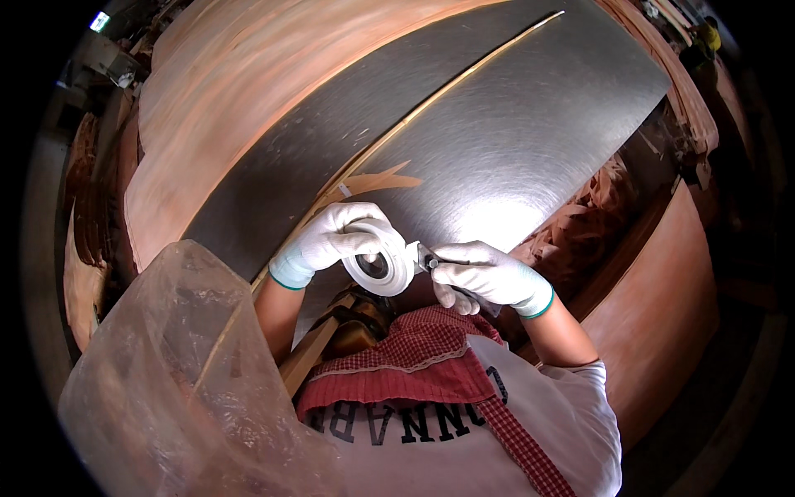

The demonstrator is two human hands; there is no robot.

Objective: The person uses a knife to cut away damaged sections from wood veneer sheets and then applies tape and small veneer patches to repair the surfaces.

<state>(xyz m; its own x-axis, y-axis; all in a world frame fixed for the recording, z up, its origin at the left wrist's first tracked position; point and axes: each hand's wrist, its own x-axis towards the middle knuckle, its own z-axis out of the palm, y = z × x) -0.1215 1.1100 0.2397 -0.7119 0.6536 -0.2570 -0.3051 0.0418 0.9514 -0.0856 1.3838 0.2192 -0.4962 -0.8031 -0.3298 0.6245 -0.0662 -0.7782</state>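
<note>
My left hand [327,236], in a white glove with a green-edged cuff, is closed around a roll of white tape [399,267]. The roll's round core opening faces partly toward me. Opposite it, my right hand [495,278], gloved the same way, grips a small cutter-like tool [427,258] with a bright metal head and a dark handle. The tool's head is right beside the roll's edge; whether they touch I cannot tell. Behind my left hand, thin pointed pieces of veneer [377,180] lie on the grey metal tabletop [530,124].
A long narrow wooden strip [447,87] runs across the tabletop. Large reddish veneer sheets [215,91] lie along the far left. Crumpled veneer scraps [580,215] are heaped at the right, beside another sheet [654,315]. Clear plastic film [182,356] bulges up at the near left.
</note>
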